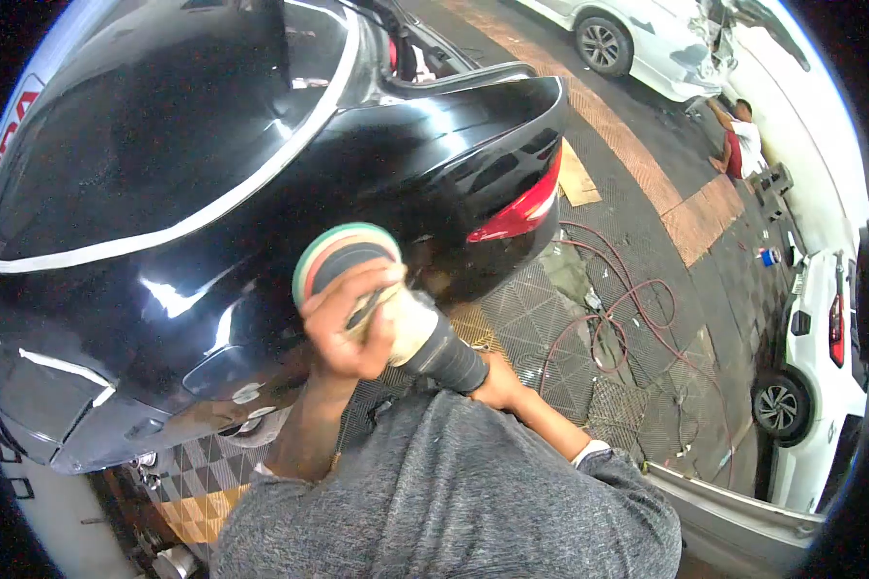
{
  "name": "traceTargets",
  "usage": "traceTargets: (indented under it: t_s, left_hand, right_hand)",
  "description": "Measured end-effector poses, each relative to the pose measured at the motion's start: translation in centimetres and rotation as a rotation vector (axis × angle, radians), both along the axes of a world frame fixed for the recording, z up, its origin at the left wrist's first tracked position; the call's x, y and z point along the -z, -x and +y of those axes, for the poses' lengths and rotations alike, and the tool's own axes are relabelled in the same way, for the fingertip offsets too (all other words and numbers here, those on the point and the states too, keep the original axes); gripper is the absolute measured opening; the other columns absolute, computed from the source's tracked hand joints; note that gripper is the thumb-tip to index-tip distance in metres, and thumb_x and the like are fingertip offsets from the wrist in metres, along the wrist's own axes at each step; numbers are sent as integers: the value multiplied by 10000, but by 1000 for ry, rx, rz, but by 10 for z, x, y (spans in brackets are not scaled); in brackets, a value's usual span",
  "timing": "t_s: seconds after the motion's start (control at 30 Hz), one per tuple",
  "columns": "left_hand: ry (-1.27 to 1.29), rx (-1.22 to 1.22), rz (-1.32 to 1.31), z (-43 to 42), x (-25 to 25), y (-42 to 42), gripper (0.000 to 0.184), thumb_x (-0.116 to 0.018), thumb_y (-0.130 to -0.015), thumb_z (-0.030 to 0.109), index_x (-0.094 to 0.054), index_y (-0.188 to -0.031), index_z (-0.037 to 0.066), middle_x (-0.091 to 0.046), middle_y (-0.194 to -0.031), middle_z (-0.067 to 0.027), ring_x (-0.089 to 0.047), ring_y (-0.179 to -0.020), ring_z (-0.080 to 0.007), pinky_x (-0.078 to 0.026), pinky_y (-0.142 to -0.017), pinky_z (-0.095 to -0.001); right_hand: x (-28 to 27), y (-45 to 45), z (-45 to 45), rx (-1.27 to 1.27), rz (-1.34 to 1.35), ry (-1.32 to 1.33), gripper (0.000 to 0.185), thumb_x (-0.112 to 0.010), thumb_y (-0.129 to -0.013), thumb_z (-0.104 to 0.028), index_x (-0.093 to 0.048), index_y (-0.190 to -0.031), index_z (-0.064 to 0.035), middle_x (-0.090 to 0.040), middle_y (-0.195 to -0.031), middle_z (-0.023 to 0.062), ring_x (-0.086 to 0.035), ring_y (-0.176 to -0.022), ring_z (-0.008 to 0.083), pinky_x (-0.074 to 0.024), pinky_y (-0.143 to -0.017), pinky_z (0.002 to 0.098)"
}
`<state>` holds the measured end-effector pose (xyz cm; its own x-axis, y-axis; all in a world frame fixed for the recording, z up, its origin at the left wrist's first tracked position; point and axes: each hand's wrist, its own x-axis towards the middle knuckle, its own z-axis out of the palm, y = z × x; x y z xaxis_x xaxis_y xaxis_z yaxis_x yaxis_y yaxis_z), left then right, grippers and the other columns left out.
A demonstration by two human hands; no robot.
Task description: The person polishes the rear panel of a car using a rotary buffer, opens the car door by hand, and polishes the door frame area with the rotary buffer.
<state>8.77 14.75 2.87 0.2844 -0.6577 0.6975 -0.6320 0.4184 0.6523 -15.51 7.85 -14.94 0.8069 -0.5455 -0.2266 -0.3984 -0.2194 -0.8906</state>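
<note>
A car polisher (441, 353) with a round green-edged pad (348, 236) is held between my two hands. My left hand (352, 323) wraps around its front, just behind the pad. At the back end, my right hand (497, 382) grips the dark body of the tool. The pad is at the rear side panel of a black car (251, 251); whether it presses on the paint I cannot tell. White masking tape (183, 227) borders the car's window, and a red tail light (519, 207) sits to the right of the pad.
A red hose (637, 289) lies coiled on the tiled floor (521, 318). White cars stand at the top (637, 29) and the right (821, 357). Another person (742, 140) crouches by the far car. A long pale panel (734, 511) lies behind me at lower right.
</note>
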Motion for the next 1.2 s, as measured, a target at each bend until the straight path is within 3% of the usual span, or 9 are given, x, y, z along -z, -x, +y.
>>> traceTargets:
  t_s: [0.2, 0.23, 0.37, 0.67, 0.73, 0.93, 1.0, 1.03, 1.2]
  left_hand:
    - [14, 136, -128, -107, -5, 43, 242, -660, -761, 114, -740, -977, 38, -754, -921, -122, -732, -838, -295, -557, -798, -399]
    - [-12, 183, -89, -122, -4, 49, 225, -675, -765, 123, -740, -965, 44, -752, -903, -120, -729, -813, -289, -555, -769, -391]
    - [-15, 209, -32, -149, 1, 61, 189, -705, -784, 144, -732, -939, 38, -738, -851, -143, -719, -758, -297, -547, -706, -374]
    - [97, 144, -9, -45, -11, 9, 257, -627, -755, 42, -705, -992, -20, -722, -934, -172, -715, -836, -306, -549, -797, -387]
    - [14, 133, 78, -17, -10, -4, 291, -617, -780, 102, -707, -1020, -36, -729, -975, -186, -725, -880, -308, -559, -841, -390]
    - [-38, -101, -93, 72, -20, -44, 305, -596, -871, 203, -698, -1030, -36, -735, -1005, -214, -735, -927, -306, -565, -873, -403]
    - [-28, -190, -55, 107, -1, -54, 315, -581, -887, 206, -672, -1061, -39, -722, -1017, -235, -723, -916, -317, -567, -867, -433]
    - [5, -179, 21, 116, 4, -53, 293, -578, -869, 158, -663, -1053, -53, -719, -1005, -241, -725, -901, -327, -573, -848, -423]
    - [83, -109, 145, 109, 18, -43, 274, -566, -855, 115, -645, -1050, -61, -711, -983, -250, -724, -869, -323, -578, -817, -398]
  right_hand:
    - [24, 36, -23, 225, 16, -138, 374, -808, -649, -195, -703, -956, -8, -745, -899, 136, -705, -829, 240, -549, -772, 389]
    - [23, 38, -25, 262, 6, -130, 375, -821, -637, -195, -686, -920, 10, -725, -839, 124, -672, -768, 214, -542, -745, 380]
    - [11, 39, -31, 330, -84, -102, 362, -831, -593, -144, -673, -888, -8, -704, -858, 74, -645, -777, 210, -537, -758, 373]
    - [-3, 1, -6, 130, -37, -45, 194, -749, -681, -147, -671, -793, -10, -711, -758, 123, -670, -693, 207, -533, -688, 399]
    - [1, -12, 4, 31, -29, -52, 239, -753, -684, -166, -693, -852, -7, -733, -809, 152, -700, -733, 220, -540, -704, 408]
    - [-9, -45, 53, 11, 72, -68, 324, -776, -693, -216, -708, -933, -9, -742, -933, 204, -733, -873, 331, -561, -778, 417]
    - [1, -52, 62, -131, -112, -37, 348, -775, -690, -211, -705, -969, -14, -733, -921, 216, -722, -868, 373, -556, -788, 434]
    - [-9, -58, 62, -201, -56, -3, 364, -771, -680, -205, -700, -985, -19, -719, -912, 232, -706, -859, 404, -551, -786, 439]
    - [-8, -37, 72, -34, -61, 46, 410, -756, -657, -201, -686, -1013, -11, -715, -918, 236, -697, -878, 421, -551, -795, 451]
